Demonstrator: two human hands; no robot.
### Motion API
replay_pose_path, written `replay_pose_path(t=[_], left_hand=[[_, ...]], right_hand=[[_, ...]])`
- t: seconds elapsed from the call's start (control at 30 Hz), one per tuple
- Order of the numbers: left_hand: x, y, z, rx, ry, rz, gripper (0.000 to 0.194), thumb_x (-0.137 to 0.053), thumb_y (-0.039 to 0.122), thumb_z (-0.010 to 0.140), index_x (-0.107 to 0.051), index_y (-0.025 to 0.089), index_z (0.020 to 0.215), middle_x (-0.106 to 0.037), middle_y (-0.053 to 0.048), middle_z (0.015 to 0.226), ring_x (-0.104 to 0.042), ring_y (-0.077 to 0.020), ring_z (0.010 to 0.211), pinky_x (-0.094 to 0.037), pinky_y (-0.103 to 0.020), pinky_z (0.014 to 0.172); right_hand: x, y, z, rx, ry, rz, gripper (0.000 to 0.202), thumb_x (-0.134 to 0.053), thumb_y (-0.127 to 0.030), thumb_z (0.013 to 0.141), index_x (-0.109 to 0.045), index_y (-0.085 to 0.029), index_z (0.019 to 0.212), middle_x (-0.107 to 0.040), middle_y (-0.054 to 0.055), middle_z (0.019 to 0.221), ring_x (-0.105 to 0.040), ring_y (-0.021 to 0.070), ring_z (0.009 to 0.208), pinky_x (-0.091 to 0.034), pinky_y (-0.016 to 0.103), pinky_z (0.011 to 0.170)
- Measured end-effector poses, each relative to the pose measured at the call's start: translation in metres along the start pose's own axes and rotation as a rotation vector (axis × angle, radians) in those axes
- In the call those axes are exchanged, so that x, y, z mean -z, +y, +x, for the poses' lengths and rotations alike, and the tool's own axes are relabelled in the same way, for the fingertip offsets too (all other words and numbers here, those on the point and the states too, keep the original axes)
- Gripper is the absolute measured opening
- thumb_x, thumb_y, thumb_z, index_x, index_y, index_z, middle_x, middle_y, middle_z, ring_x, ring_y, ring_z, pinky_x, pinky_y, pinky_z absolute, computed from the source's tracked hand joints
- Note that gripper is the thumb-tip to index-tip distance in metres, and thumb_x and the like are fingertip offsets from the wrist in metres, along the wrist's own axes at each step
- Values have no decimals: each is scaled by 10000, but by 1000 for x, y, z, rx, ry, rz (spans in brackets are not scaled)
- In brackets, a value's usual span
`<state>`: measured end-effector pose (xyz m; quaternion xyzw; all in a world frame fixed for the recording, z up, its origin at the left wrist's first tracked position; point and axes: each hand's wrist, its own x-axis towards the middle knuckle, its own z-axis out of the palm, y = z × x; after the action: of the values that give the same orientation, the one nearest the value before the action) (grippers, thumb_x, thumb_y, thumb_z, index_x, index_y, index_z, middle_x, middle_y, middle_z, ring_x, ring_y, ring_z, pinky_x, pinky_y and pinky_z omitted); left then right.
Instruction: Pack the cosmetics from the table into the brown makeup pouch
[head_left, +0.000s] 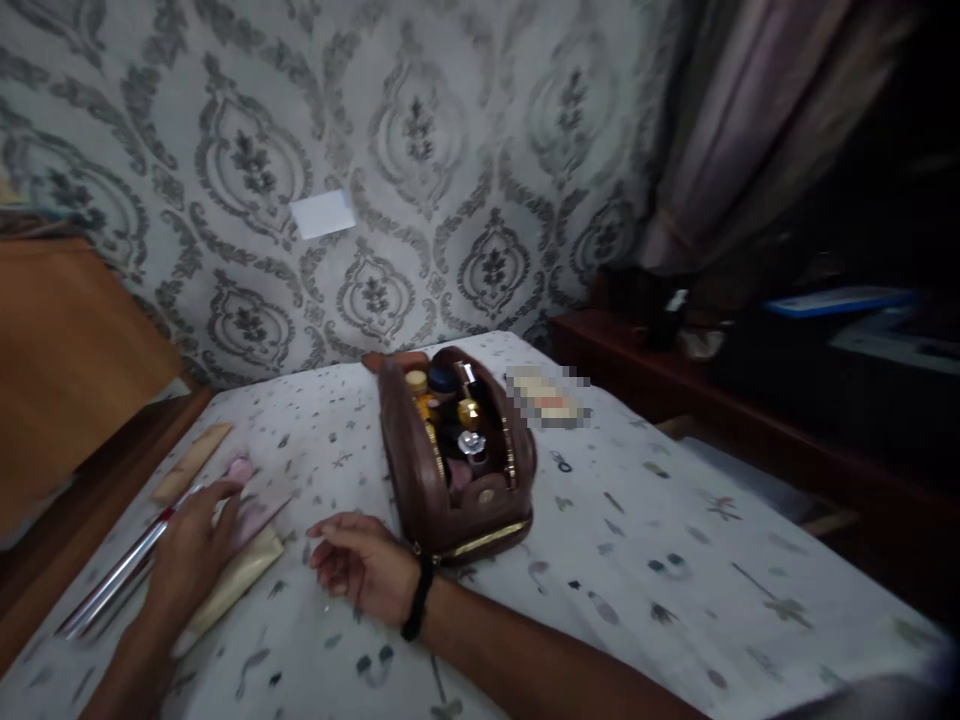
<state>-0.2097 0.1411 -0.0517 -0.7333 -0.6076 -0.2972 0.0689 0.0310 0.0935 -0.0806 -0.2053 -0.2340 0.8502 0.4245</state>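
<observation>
A brown bag (420, 470) stands unzipped on the patterned white cloth, with several bottles inside, among them a gold cap (469, 413) and a clear, faceted cap (472, 445). My left hand (196, 535) is over a group of items at the left, fingers bent down by a pink tube (259, 515); its fingertips' contact is unclear. Around it lie a silver and red stick (120, 578), a tan tube (191, 463), a pale yellow tube (236, 585) and a small pink round item (240, 466). Left of the bag, my right hand (360, 565) has loosely curled, parted fingers holding nothing.
Behind the cloth-covered surface (637, 600) rises a patterned wall (420, 130) with a white plate (323, 214). An orange-brown panel (75, 360) borders the left. A blurred-out flat item (547, 397) lies right of the bag, near a dark wooden ledge (615, 370).
</observation>
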Motion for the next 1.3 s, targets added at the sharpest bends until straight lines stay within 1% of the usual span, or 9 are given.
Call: replay_pose_path(t=[0.17,0.4,0.53,0.67,0.83,0.97,1.07,1.17,1.3], left_hand=[[10,-1,1,156,49,-119,305,-405,399,900,-609,185,971,-698,-70,978,-644,-208,887,-492,-312,812],[22,-31,-13,294,60,-78,270,-420,348,899,-619,183,980,-696,-68,988,-629,-208,920,-475,-324,852],[23,-39,-15,282,-23,21,255,-416,306,902,-629,186,972,-693,-83,991,-619,-233,963,-462,-351,881],[26,-34,-15,253,-120,88,188,-487,297,891,-615,188,977,-680,-94,1024,-604,-245,1024,-449,-356,903],[31,-28,-16,283,-263,134,156,-544,273,872,-602,190,991,-685,-88,989,-629,-248,940,-452,-343,793],[31,-32,-17,264,-316,140,150,-572,253,859,-604,192,992,-689,-81,987,-631,-244,938,-426,-325,757],[29,-36,-18,250,-303,115,161,-572,222,854,-603,188,1008,-686,-81,998,-619,-235,945,-408,-312,754],[27,-39,-19,259,-299,66,158,-562,226,859,-604,189,1007,-679,-57,927,-612,-204,853,-387,-288,701],[24,-45,-19,281,-303,-60,143,-562,236,849,-612,193,975,-633,-8,771,-571,-163,712,-347,-257,619]], right_hand=[[-5,0,-4,2,15,-130,490,-855,-461,554,-655,-138,863,-661,-10,655,-558,67,517,-291,194,473],[-8,11,-8,-6,-108,-544,417,-708,-516,718,-617,-157,908,-615,-11,704,-545,86,550,-359,222,515],[-11,21,-13,110,-159,-973,227,-570,-383,824,-606,-172,901,-563,-17,681,-529,117,587,-370,247,545],[-24,21,-18,254,-215,-1409,145,-505,-194,822,-648,-173,820,-609,13,725,-520,140,679,-371,269,654],[-42,12,-11,132,-285,-1565,172,-496,-152,796,-666,-174,781,-583,-6,636,-464,125,579,-339,254,608],[-53,11,-1,182,-359,-1775,174,-514,-168,810,-684,-166,851,-641,47,705,-526,168,668,-348,284,667],[-59,17,12,315,-316,-1814,187,-492,-163,842,-674,-163,887,-668,74,787,-558,186,740,-349,294,704],[-57,28,28,430,-252,-1668,184,-458,-153,876,-639,-169,846,-638,44,751,-540,162,696,-347,273,669],[-41,41,41,540,-220,-1471,152,-466,-147,868,-614,-167,842,-619,38,765,-534,157,696,-371,265,664]])
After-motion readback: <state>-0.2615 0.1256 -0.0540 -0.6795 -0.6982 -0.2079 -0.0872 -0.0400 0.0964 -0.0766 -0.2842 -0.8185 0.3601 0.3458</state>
